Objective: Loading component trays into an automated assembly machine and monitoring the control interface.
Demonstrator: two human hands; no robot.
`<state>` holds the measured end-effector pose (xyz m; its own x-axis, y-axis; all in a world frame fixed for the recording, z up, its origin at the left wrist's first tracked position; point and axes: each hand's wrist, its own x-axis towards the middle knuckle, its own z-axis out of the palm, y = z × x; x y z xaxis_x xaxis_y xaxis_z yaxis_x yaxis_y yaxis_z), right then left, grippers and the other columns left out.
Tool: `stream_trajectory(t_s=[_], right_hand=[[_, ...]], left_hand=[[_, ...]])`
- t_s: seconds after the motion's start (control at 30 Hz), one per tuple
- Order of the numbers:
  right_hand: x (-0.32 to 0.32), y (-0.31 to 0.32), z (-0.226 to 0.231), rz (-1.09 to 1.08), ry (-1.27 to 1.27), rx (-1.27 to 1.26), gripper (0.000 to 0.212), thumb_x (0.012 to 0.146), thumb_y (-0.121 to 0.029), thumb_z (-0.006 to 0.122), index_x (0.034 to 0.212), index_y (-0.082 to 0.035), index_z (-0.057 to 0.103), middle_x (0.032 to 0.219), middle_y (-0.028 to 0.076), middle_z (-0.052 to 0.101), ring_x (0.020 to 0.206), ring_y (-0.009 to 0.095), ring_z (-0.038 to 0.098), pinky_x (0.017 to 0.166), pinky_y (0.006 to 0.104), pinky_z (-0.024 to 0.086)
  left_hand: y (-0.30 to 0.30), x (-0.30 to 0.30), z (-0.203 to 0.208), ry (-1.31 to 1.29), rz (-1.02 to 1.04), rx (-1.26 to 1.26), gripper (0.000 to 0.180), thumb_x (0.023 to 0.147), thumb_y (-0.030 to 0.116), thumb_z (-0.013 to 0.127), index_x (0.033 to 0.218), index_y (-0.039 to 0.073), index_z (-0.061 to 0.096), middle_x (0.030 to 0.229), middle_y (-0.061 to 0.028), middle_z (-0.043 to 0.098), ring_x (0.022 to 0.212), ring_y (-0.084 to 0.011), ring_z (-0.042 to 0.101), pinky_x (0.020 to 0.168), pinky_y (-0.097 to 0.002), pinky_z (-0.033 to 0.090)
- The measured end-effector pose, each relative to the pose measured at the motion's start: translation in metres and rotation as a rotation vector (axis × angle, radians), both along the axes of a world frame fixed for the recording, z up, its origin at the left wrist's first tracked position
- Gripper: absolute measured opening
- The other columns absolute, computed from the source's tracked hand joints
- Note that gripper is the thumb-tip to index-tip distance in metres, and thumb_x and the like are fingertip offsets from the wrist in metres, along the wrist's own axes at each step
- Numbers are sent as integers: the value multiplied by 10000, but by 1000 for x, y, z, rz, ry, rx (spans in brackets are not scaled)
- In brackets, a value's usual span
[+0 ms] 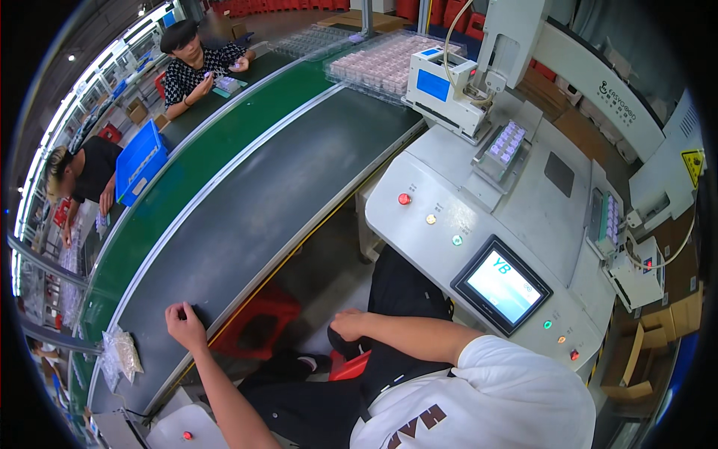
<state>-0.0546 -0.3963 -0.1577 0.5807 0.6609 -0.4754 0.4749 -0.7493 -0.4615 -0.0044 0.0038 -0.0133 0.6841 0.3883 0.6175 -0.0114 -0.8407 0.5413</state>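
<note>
Left hand (pixel 185 327): curled, over the grey worktop (pixel 247 221) near its edge. Right hand (pixel 348 327): loosely fisted, near a dark-trousered leg (pixel 404 295); whether either holds anything cannot be told. Purple pieces (pixel 508 141): ranked in the machine's (pixel 430 183) fixture (pixel 490 169) (presumably for alignment).

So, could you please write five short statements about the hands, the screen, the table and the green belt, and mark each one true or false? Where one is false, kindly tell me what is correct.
1. The left hand is over the grey table. True.
2. The screen is dark blank glass. False: it is lit.
3. A hand is touching the screen. False: the left hand and the right hand are both apart from it.
4. The blue bin is across the green belt from the table. True.
5. On the table, left of the left hand, is a red cup. False: plastic bags are there.
</note>
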Motion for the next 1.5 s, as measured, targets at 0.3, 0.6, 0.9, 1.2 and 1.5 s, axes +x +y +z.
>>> stream_trajectory(t_s=[0.3, 0.6, 0.9, 1.2, 1.5], right_hand=[[-1, 1, -7, -25, -13, 11, 298, 773, -43, 686, 1051, -17, 787, 1127, 232, 757, 1102, 410, 729, 890, 513, 601], [-1, 3, -8, -13, -22, 5, 288, 768, -45, 686, 1034, -23, 792, 1104, 227, 762, 1082, 410, 736, 867, 520, 605], [-1, 2, -14, -28, -23, 17, 281, 766, -46, 682, 1023, -35, 797, 1098, 221, 764, 1076, 411, 736, 864, 520, 605], [-1, 3, -8, -16, -5, -5, 287, 767, -55, 691, 1034, -38, 796, 1099, 209, 767, 1081, 394, 737, 871, 519, 605], [-2, 3, -9, -21, -13, 7, 285, 769, -55, 693, 1033, -35, 798, 1092, 206, 770, 1079, 394, 738, 865, 518, 607]], left_hand=[[2, 1, -2, 9, 11, 6, 129, 923, 70, 713, 873, -28, 645, 929, -118, 652, 789, -251, 632, 752, -358, 519], [1, -3, 2, 4, 9, 11, 123, 923, 70, 710, 877, -28, 652, 935, -123, 656, 804, -261, 638, 768, -361, 522], [-1, 0, 0, 10, 9, 3, 124, 922, 72, 708, 878, -31, 655, 944, -127, 660, 816, -266, 641, 779, -363, 524], [-1, -1, 2, 2, -4, 3, 130, 924, 69, 705, 872, -32, 641, 932, -122, 649, 804, -256, 635, 767, -355, 521], [1, 0, 0, 4, 2, -3, 131, 917, 66, 711, 869, -31, 638, 930, -122, 647, 800, -257, 632, 763, -357, 519]])
